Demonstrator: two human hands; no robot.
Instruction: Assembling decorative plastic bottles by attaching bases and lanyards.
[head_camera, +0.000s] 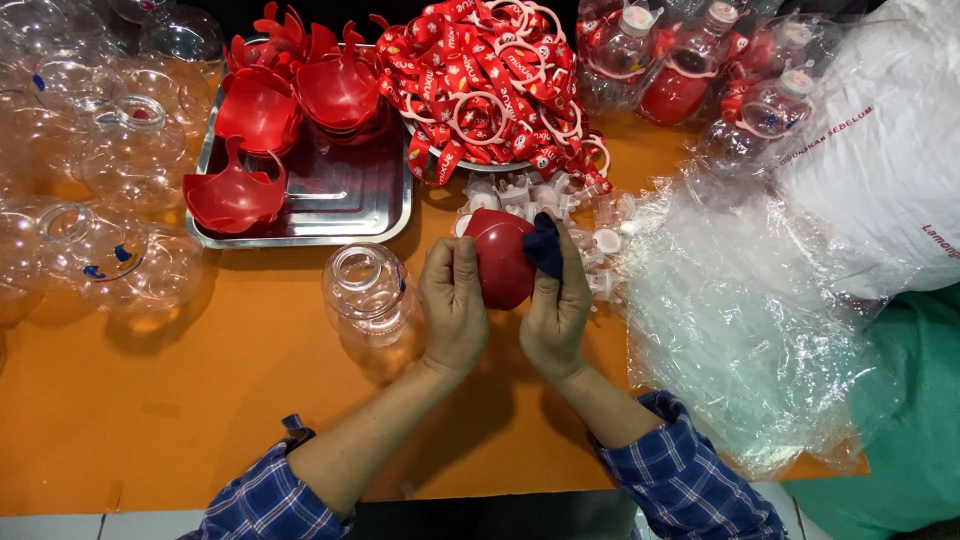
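Note:
My left hand (452, 305) grips the left side of a shiny red rounded shell (497, 258), held over the orange table (230, 400). My right hand (558, 310) steadies the shell's right side and pinches a small dark blue cloth (545, 245) against it. A clear round plastic bottle (368, 290) with an open neck stands just left of my left hand. Behind the shell lies a scatter of small white caps (520, 195).
A steel tray (340, 215) at the back holds several red shells (260, 115). A heap of red straps with white rings (490, 85) sits beside it. Clear bottles (90, 180) crowd the left. Crinkled plastic bags (740, 310) and assembled bottles (690, 70) fill the right.

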